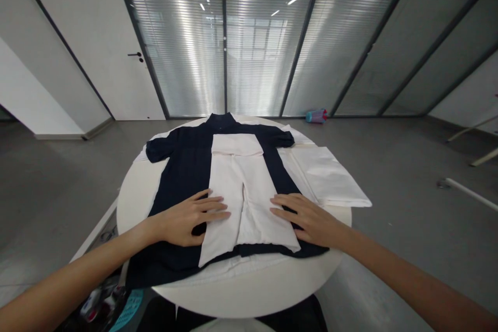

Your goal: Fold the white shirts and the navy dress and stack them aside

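White trousers, or shorts, lie flat on a dark navy short-sleeved shirt, the waistband end toward the shirt's collar. The two legs spread apart toward me. My left hand rests with spread fingers across the left leg's outer edge, its palm over the dark shirt. On the other side my right hand lies with its fingertips on the right leg, fingers apart. Neither hand grips the cloth. Beneath the shirt, a white garment sticks out at the right and hangs past the table's edge.
The clothes lie on a round white table. Below its left side are a turquoise basket and dark items. A blue and pink bin lies by the glass partition. Pale furniture legs stand at the right.
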Demonstrator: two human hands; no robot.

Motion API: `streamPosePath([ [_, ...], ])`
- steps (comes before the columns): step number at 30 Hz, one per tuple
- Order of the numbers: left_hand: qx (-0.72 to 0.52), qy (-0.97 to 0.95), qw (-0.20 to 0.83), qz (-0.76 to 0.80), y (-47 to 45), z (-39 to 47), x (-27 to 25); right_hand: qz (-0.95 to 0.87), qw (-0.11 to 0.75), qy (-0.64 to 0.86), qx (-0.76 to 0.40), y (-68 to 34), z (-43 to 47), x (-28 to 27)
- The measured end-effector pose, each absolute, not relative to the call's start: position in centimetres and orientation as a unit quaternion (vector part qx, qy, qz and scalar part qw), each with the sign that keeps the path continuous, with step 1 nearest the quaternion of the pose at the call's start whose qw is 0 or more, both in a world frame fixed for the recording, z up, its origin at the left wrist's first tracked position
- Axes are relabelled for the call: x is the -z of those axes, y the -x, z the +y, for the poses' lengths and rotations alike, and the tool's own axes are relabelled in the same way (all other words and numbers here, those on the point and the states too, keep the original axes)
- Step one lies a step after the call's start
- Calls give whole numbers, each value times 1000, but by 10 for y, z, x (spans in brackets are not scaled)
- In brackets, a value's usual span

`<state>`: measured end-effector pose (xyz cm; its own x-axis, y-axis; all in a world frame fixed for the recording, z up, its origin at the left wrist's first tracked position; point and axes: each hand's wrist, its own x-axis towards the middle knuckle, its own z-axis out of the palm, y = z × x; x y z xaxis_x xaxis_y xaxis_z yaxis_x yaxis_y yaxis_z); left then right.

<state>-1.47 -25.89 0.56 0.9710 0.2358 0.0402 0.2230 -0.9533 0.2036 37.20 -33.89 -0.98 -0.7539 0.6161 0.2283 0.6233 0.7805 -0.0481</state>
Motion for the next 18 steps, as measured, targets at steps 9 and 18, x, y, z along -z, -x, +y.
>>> streamPosePath([
  [9,-63,-987,120,86,24,-252,14,-916,181,336,-125,-374,-307,13],
  [18,-237,-534,676,448,-18,-161,8,-621,241,675,-316,-340,-213,1],
])
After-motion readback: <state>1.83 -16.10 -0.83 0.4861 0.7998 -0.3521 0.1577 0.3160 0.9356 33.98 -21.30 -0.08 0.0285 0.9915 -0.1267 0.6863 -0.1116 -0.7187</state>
